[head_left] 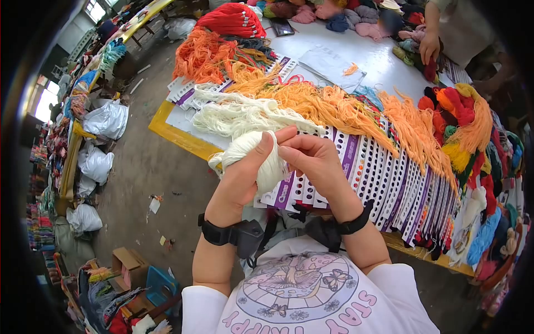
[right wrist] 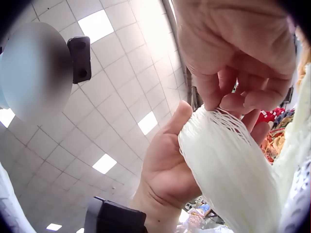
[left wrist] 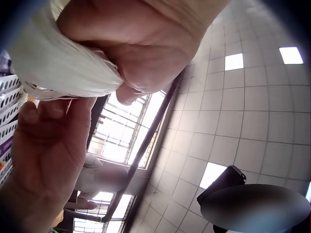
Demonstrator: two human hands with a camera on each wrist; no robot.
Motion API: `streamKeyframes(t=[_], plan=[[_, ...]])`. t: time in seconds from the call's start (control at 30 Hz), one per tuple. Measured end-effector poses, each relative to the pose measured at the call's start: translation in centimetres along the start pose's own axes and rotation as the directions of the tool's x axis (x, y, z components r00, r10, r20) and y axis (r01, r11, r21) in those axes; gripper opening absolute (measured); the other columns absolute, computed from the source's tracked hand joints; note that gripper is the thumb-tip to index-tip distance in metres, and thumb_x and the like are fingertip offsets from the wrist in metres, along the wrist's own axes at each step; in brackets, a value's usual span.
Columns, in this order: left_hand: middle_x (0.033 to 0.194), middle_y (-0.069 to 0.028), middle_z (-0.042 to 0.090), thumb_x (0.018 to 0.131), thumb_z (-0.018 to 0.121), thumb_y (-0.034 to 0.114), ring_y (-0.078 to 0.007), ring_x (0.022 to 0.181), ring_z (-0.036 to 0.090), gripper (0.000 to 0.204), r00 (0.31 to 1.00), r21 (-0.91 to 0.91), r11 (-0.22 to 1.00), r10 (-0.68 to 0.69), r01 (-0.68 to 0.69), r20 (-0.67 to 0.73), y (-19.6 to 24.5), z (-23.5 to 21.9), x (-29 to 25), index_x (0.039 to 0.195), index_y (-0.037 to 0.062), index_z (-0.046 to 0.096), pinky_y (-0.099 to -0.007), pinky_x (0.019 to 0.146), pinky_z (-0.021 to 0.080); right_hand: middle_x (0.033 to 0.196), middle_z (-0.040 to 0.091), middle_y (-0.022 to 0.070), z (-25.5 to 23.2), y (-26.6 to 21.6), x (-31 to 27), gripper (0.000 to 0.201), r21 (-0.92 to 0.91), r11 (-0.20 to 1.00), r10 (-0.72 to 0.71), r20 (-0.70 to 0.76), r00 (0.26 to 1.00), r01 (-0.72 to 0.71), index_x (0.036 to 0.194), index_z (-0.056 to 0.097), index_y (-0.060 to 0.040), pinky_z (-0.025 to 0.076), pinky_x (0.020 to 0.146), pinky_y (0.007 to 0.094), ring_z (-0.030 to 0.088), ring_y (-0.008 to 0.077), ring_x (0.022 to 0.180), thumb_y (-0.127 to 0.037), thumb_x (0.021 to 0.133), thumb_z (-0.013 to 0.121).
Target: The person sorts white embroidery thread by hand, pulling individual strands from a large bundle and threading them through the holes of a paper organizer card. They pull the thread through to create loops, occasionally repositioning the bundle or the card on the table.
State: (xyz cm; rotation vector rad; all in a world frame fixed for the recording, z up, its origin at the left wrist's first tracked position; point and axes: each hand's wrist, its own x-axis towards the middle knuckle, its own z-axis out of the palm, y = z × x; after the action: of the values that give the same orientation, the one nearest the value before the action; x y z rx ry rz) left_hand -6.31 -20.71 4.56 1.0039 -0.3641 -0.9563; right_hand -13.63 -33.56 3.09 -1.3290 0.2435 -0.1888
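Observation:
My left hand (head_left: 236,177) grips a thick skein of cream-white thread (head_left: 273,171), thumb over its near side. In the right wrist view the skein (right wrist: 226,167) fans out below the fingers, its strands looped at the top end. My right hand (head_left: 318,162) pinches strands at that end between thumb and fingers, close beside the left fingertips. The left wrist view has the skein (left wrist: 58,65) wrapped under the left palm, with the right hand (left wrist: 51,150) just below it. More cream-white thread (head_left: 245,114) lies on the table right behind the hands.
Rows of white-and-purple punched cards (head_left: 384,181) cover the table's near side, with orange thread (head_left: 317,106) draped across them. Red skeins (head_left: 233,21) are heaped at the back. Another person's hand (head_left: 429,47) reaches in at the far right. White sacks (head_left: 105,119) stand on the floor at left.

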Motion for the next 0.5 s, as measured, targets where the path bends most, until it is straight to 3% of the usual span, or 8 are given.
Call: streamKeyframes(t=[0.1, 0.33, 0.5], plan=[[0.117, -0.0139, 0.050, 0.091, 0.042, 0.033, -0.0172, 0.104, 0.051, 0.048, 1.000, -0.061, 0.998, -0.003, 0.001, -0.029, -0.1, 0.1, -0.3, 0.120, -0.0058, 0.044, -0.0287, 0.087, 0.042, 0.066, 0.059, 0.0006, -0.1, -0.1, -0.6, 0.015, 0.133, 0.991, 0.004, -0.050, 0.999, 0.003, 0.083, 0.062, -0.0007, 0.039, 0.047, 0.0170, 0.049, 0.0033, 0.053, -0.016, 0.082, 0.060], [0.107, -0.0112, 0.057, 0.087, 0.053, 0.021, -0.0164, 0.095, 0.056, 0.035, 0.991, -0.218, 0.976, -0.026, -0.003, -0.130, -0.3, -0.2, -0.2, 0.111, -0.0044, 0.052, -0.0277, 0.081, 0.046, 0.058, 0.054, -0.0027, -1.1, 1.1, -0.4, 0.015, 0.223, 0.975, 0.021, -0.051, 0.998, -0.010, 0.081, 0.062, -0.0036, 0.034, 0.043, 0.0165, 0.043, 0.0022, 0.047, -0.018, 0.083, 0.060], [0.099, -0.0107, 0.059, 0.085, 0.057, 0.017, -0.0161, 0.088, 0.058, 0.029, 0.979, -0.194, 0.981, -0.014, -0.026, -0.201, -0.9, 0.1, 0.2, 0.104, -0.0042, 0.056, -0.0265, 0.073, 0.049, 0.059, 0.054, -0.0024, -1.1, 1.3, -0.2, 0.015, 0.280, 0.959, 0.042, -0.025, 0.999, -0.033, 0.083, 0.062, -0.0033, 0.035, 0.044, 0.0162, 0.045, 0.0028, 0.048, -0.018, 0.083, 0.060]])
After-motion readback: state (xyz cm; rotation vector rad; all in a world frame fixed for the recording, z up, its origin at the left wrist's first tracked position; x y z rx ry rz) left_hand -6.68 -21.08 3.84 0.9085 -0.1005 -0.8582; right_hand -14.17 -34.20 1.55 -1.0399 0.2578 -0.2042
